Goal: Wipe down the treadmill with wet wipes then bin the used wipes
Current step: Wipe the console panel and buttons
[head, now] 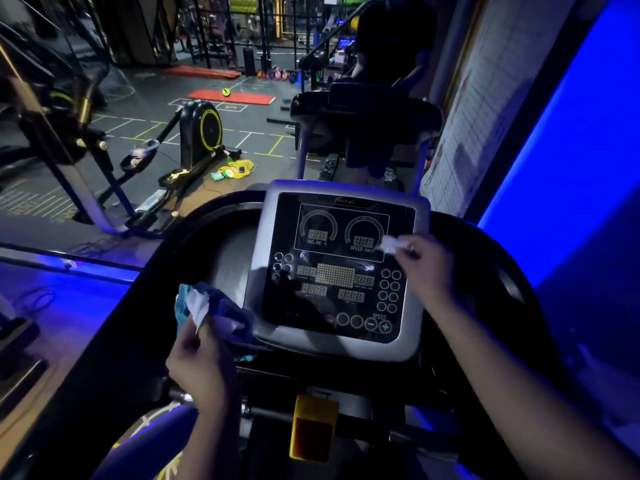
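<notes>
Nearest, a yellow plastic block with a red face [313, 427] sits below the grey-framed black treadmill console [263, 244]. At the console's left edge the left hand [197, 362] grips a folded white wipe [199, 306] and a crumpled blue wrapper [228, 317]. The right hand [427, 263] pinches a small crumpled white wipe [391, 243] against the speed dial, hiding the dial's right edge. Far left, green wipe packs [225, 174] lie on the floor beside a black cross-trainer with a yellow ring [204, 133]. A second dark treadmill [363, 112] stands ahead.
</notes>
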